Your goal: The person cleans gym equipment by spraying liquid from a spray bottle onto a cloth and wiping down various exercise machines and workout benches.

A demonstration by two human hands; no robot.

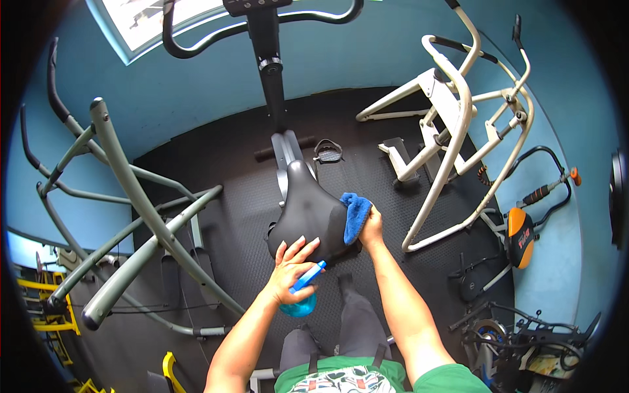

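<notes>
A wide black saddle (307, 211) of an exercise bike fills the middle of the view, its nose pointing away from me. My right hand (372, 228) grips a blue cloth (357, 216) and presses it against the saddle's right rear edge. A darker patch shows on the saddle beside the cloth. My left hand (290, 272) holds a spray bottle (299, 307) with a bright blue trigger head and a see-through blue body. The spread fingertips of that hand rest on the saddle's rear left. Part of the bottle is hidden behind my hand.
The bike's upright post (265, 64) and handlebar (339, 18) rise ahead. One pedal (328, 152) sticks out right of its frame. Grey-green tubular machine (162, 236) stands left, a cream-white one (457, 147) right. An orange-and-black exercise bike (520, 238) and piled machine parts (521, 344) lie farther right.
</notes>
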